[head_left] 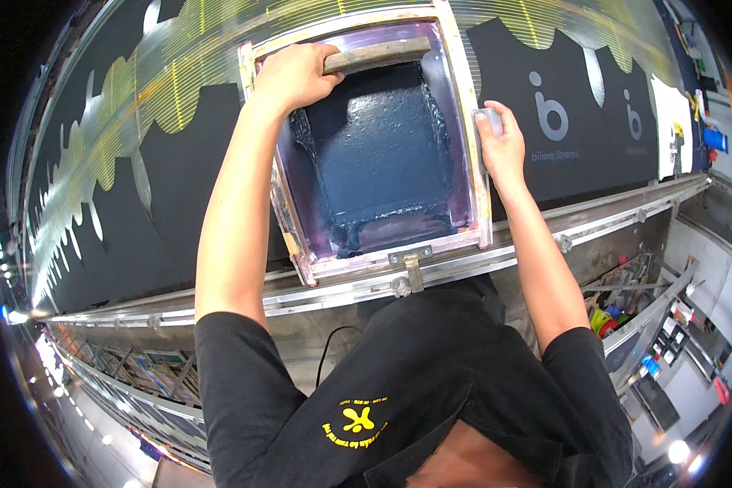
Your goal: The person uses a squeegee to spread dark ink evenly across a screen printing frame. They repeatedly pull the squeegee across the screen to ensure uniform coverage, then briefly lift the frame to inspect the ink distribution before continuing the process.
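A screen-printing frame point(473, 154) lies before me over black fabric pieces. Dark navy ink point(382, 154) covers the middle of its purple-tinted mesh, thick and ridged along the sides and lower edge. Across the far end of the mesh rests a squeegee point(382, 56) with a worn, greyish bar. Its left end is gripped by my left hand point(294, 77), fingers curled round it. My right hand point(504, 146) is at the frame's outer right side, closed around a small pale grey block point(488, 122). I cannot tell whether that block is fixed to the frame.
Black fabric pieces point(551, 65) with grey printed marks lie to the right, more black fabric point(171, 203) to the left. A metal rail point(350, 297) runs along the table's near edge, where a bracket point(413, 272) on the frame meets it. Racks point(163, 370) stand below left.
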Tool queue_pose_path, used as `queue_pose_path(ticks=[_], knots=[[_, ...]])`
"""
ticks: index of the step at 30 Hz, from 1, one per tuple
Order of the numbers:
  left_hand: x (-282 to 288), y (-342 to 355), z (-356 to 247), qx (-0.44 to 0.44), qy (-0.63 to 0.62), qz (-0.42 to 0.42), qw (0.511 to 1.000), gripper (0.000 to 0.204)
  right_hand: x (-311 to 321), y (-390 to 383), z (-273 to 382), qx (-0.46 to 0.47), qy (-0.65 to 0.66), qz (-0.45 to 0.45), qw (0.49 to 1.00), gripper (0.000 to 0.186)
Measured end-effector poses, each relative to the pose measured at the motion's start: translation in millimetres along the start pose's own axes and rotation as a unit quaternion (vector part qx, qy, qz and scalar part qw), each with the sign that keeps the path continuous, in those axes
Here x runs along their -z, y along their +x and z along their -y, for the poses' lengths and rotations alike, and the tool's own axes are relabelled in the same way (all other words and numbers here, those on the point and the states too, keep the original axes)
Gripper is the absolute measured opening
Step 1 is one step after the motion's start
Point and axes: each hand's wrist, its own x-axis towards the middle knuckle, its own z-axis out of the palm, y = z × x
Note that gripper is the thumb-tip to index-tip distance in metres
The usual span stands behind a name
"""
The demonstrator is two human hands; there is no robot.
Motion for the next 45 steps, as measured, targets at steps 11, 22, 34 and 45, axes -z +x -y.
queue_pose_path(ticks=[11, 22, 34, 45], knots=[[3, 5, -12, 0.043, 0.021, -0.023, 0.999, 0.041, -52, 96, 148, 0.409, -0.119, 0.149, 0.892, 0.041], [-83, -212, -123, 0.037, -0.089, -0.029, 0.995, 0.037, 36, -116, 52, 0.398, -0.093, 0.208, 0.889, 0.031], [28, -66, -69, 0.035, -0.021, 0.007, 0.999, 0.044, -6, 19, -19, -0.009, 0.129, 0.031, 0.991, 0.036], [-28, -116, -75, -0.001, -0.003, -0.115, 0.993, 0.043, 5, 10, -5, 0.037, 0.206, 0.003, 0.978, 0.033]])
